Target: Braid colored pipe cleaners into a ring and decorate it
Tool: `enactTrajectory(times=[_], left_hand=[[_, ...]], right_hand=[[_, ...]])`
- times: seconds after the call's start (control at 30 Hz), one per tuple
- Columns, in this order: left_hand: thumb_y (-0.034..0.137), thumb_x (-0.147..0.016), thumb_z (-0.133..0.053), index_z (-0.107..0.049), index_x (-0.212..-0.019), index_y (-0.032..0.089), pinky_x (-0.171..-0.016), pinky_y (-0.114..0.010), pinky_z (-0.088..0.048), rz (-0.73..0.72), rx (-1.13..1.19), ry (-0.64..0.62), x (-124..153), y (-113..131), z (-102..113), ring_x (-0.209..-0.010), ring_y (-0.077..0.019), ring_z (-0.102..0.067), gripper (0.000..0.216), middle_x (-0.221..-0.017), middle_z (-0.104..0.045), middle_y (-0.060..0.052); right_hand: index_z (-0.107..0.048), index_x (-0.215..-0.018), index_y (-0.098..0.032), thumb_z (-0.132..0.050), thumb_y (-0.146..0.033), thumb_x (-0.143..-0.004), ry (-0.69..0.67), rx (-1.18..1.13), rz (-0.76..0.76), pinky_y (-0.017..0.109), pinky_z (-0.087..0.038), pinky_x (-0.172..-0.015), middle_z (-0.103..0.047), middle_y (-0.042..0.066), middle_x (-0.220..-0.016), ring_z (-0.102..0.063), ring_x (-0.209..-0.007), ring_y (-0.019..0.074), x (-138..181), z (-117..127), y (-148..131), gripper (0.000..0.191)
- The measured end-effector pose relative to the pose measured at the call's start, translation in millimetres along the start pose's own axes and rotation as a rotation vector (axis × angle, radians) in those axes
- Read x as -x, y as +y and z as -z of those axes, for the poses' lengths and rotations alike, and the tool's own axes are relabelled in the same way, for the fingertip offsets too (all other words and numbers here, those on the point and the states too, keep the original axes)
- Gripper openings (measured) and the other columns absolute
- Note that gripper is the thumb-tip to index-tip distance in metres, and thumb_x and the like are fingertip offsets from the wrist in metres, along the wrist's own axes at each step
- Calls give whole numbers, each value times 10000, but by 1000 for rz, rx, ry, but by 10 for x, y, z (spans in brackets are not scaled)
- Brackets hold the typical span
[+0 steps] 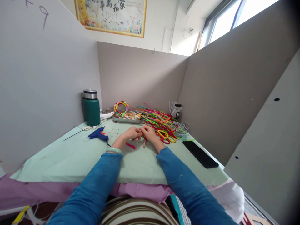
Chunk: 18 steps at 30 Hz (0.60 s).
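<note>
My left hand (132, 133) and my right hand (150, 133) meet over the middle of the table, fingertips pinched together. Between them is a short piece of red cord (144, 137), mostly hidden by the fingers. A small beige end (144, 144) hangs below it. Under my left hand a short pink-red strip (130, 145) lies on the cloth. Just right of my right hand are looped red and yellow cords (167, 136). To the left of my left hand a blue glue gun (98, 133) rests on its side.
A large pile of coloured cords (159, 118) spreads at the back right. Behind my hands stands a metal tray (126, 120) of small pieces, with a multicoloured ring (121, 108). A green bottle (92, 109) is at left, a black phone (200, 154) at right. Grey partitions (142, 75) enclose the table.
</note>
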State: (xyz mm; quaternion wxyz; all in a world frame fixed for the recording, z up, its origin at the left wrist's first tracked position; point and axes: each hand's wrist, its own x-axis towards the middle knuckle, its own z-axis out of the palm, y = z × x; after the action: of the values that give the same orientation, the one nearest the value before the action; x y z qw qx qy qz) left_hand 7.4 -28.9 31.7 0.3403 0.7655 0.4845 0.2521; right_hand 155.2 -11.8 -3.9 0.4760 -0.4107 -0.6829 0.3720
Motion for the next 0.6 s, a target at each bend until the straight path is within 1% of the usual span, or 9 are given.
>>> enactTrajectory(times=[0.13, 0.3, 0.47, 0.6], left_hand=[[358, -693, -580, -561, -579, 141, -441, -215, -302, -2, -21, -8, -27, -32, -6, -408, -87, -399, 246, -415, -456, 33], [337, -688, -576, -561, -590, 147, -433, -214, -305, -16, -14, -8, -52, -63, -11, -406, -90, -410, 214, -426, -479, 27], [279, -664, -554, -569, -597, 144, -417, -211, -316, 12, -29, -13, -55, -68, -24, -410, -87, -417, 151, -484, -539, 14], [273, -653, -572, -568, -585, 142, -422, -215, -326, 68, -45, -32, -35, -51, -34, -409, -85, -417, 148, -482, -541, 13]], right_hand=[[-510, -712, -181, -534, -527, -774, -23, 0, -17, 211, -372, -266, -515, -27, -610, -514, -370, 107, -2, -2, 22, 352], [-514, -711, -181, -548, -530, -768, -9, -6, 1, 214, -366, -265, -513, -26, -605, -506, -366, 106, -4, -4, 31, 355], [-533, -705, -187, -544, -528, -775, -24, 37, 22, 213, -325, -276, -557, -8, -619, -516, -390, 114, 28, 2, 12, 349], [-551, -682, -187, -544, -517, -780, -44, 117, 53, 207, -273, -301, -567, -4, -616, -495, -377, 98, 47, 6, 14, 345]])
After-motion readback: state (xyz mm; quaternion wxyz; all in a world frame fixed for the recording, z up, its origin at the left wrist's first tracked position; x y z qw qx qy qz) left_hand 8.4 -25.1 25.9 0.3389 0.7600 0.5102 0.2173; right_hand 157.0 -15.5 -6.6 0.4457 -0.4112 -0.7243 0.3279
